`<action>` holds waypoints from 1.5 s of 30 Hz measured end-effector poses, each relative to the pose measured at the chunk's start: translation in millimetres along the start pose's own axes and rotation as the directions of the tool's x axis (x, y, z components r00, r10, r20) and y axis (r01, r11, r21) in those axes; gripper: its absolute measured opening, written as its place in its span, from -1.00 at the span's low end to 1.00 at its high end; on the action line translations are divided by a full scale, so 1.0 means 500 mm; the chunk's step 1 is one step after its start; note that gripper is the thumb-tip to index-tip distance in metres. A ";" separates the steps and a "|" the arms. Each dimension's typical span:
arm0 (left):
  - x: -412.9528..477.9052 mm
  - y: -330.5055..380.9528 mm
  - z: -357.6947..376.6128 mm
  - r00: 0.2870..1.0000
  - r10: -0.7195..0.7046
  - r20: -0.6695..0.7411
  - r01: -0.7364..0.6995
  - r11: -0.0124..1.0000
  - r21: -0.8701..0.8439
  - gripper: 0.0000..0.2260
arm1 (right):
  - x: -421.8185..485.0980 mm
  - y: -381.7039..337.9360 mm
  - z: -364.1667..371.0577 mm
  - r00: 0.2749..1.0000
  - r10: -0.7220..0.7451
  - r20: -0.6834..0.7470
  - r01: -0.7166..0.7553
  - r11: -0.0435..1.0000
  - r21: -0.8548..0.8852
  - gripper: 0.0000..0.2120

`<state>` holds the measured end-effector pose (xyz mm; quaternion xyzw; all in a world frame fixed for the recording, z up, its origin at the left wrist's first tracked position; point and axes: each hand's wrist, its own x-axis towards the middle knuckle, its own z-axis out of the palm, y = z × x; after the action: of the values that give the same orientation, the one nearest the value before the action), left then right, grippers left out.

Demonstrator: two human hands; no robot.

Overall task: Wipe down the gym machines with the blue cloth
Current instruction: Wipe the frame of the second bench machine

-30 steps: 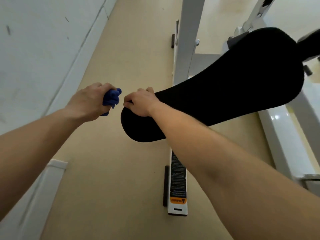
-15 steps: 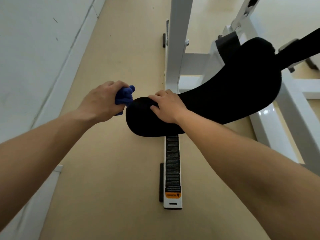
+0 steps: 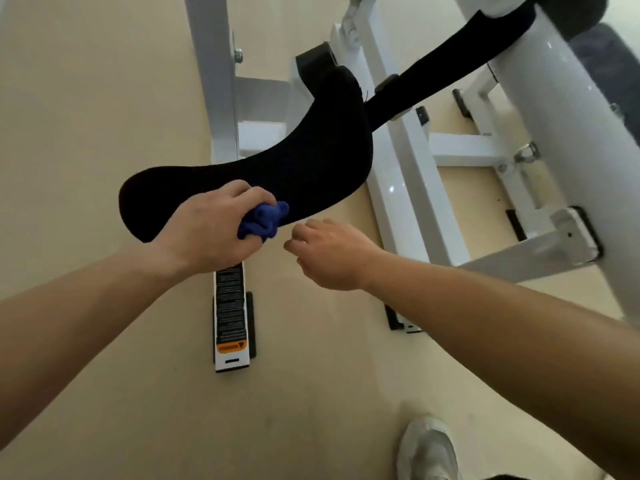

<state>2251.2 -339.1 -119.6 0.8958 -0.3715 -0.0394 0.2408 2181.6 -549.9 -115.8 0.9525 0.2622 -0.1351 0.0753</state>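
A long curved black pad of a white gym machine stretches across the middle of the view. My left hand grips a bunched blue cloth and holds it against the pad's near edge. My right hand hovers just right of the cloth, below the pad, fingers loosely curled and holding nothing. It does not touch the pad.
The machine's white frame runs over the beige floor, with a base bar carrying a black and orange label under my left hand. A thick white post rises at right. My white shoe shows at the bottom.
My left hand has brought the cloth from beside the pad's tip onto the pad's near edge. My right hand has left the pad and dropped below it. The view has swung right.
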 end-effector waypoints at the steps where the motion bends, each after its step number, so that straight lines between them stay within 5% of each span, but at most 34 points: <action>1: -0.011 0.011 0.015 1.000 0.005 0.025 -0.004 1.000 -0.019 -0.59 | -0.018 -0.005 0.019 0.999 0.021 0.025 -0.021 1.000 0.023 -0.65; 13: 0.057 0.128 0.195 0.927 0.061 0.370 -0.023 0.994 -0.106 -0.58 | -0.106 0.104 0.147 0.885 0.437 0.159 -0.465 0.833 0.299 -0.69; 24: 0.241 0.194 0.354 0.915 -0.324 0.239 0.390 0.862 -0.325 -0.62 | -0.122 0.148 0.183 0.686 0.705 0.180 -0.681 0.535 0.499 -0.69; 30: 0.282 0.204 0.449 0.823 -0.526 0.214 0.539 0.604 -0.587 -0.68 | -0.101 0.179 0.232 0.562 0.816 0.131 -0.651 0.340 0.678 -0.60; 34: 0.294 0.231 0.481 0.764 -0.581 0.281 0.496 0.250 -0.831 -0.65 | -0.073 0.188 0.206 0.539 0.841 -0.049 -0.528 0.383 0.758 -0.58; 42: 0.270 0.305 0.521 0.776 -0.519 0.359 0.525 0.215 -0.824 -0.68 | -0.121 0.250 0.125 0.684 0.691 -0.235 -0.568 0.706 0.423 -0.49; 45: 0.227 0.330 0.543 0.781 -0.510 0.360 0.495 0.156 -0.855 -0.61 | -0.141 0.285 0.121 0.639 0.741 -0.207 -0.687 0.671 0.281 -0.52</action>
<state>2158.5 -626.3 -270.5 0.6695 0.0375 -0.3113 0.6734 2184.4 -717.8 -142.1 0.9894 -0.1415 0.0314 -0.0029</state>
